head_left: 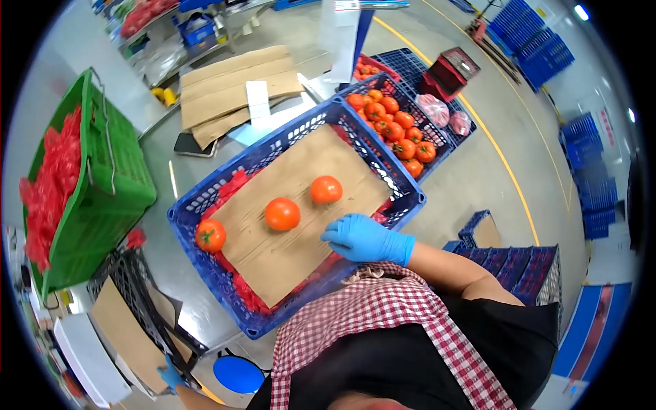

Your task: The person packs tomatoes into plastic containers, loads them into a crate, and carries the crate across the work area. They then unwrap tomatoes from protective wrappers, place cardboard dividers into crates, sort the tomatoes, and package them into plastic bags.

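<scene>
My right hand (362, 238), in a blue glove, is over the near right side of a blue plastic crate (256, 333). Its fingers are curled together, and nothing shows in them. Brown cardboard (307, 260) lies in this crate over red netting. On the cardboard are two tomatoes, one central (282, 214) and one farther right (326, 190); a third tomato (210, 236) sits at the left end. At lower left, my gloved left hand (171, 375) is at the edge of a cardboard sheet (130, 328) by a black crate (147, 301). Its fingers are partly hidden but look closed on that edge.
A green crate (116, 164) with red netting stands at left. Behind the blue crate lie flattened cardboard (239, 78) and a phone (195, 145). A dark blue crate of tomatoes (441, 140) adjoins at upper right. A blue round seat (238, 374) is below the table edge.
</scene>
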`<state>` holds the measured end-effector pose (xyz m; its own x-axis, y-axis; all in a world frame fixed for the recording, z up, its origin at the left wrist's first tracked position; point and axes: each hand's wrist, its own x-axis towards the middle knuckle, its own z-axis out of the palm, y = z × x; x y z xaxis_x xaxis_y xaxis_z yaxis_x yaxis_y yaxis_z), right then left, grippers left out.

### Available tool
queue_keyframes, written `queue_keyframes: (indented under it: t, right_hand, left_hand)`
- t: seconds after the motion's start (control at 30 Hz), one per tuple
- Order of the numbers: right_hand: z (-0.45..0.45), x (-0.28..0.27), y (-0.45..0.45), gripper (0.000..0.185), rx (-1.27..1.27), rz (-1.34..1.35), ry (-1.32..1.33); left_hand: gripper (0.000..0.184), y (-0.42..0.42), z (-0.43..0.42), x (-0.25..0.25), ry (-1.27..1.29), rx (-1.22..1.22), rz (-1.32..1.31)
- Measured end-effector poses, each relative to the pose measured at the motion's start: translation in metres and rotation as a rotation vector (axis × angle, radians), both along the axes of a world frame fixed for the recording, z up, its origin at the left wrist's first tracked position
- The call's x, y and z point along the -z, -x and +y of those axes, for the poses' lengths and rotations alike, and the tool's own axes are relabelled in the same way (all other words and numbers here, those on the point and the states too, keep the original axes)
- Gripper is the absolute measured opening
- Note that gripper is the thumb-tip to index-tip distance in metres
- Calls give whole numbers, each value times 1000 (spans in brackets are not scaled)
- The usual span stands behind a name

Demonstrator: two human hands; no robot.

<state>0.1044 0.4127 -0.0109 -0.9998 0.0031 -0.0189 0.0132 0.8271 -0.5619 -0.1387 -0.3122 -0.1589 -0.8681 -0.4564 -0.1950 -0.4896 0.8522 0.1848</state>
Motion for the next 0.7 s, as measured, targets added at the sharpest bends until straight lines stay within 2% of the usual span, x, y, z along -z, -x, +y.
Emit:
queue_keyframes:
  t: [0.07, 0.1, 0.3, 0.4, 0.53, 0.6, 0.63, 0.67, 0.7]
  right_hand:
    - [-6, 10, -11, 16, 3, 49, 9]
    - [-8, 11, -13, 16, 7, 50, 25]
    - [-17, 10, -12, 20, -52, -50, 15]
    - [-19, 8, -9, 21, -68, -9, 20]
    - [-19, 11, -14, 22, -2, 4, 63]
    - [-17, 16, -16, 20, -29, 43, 52]
    - [-17, 14, -12, 21, -21, 45, 51]
    - [-19, 10, -11, 22, -26, 40, 56]
    - [-20, 10, -8, 21, -25, 61, 47]
  left_hand:
    - [101, 0, 9, -9, 83, -35, -36]
    - [99, 3, 10, -6, 103, 4, 30]
    - [86, 11, 5, -11, 364, 183, -155]
    - [87, 7, 3, -10, 418, 277, -161]
    - [86, 0, 22, -20, 309, 202, -130]
    - [80, -1, 13, -6, 269, 236, -59]
    - [71, -7, 38, -21, 273, 243, -49]
    - [59, -6, 10, 3, 296, 282, 20]
    - [49, -11, 27, -15, 257, 257, 18]
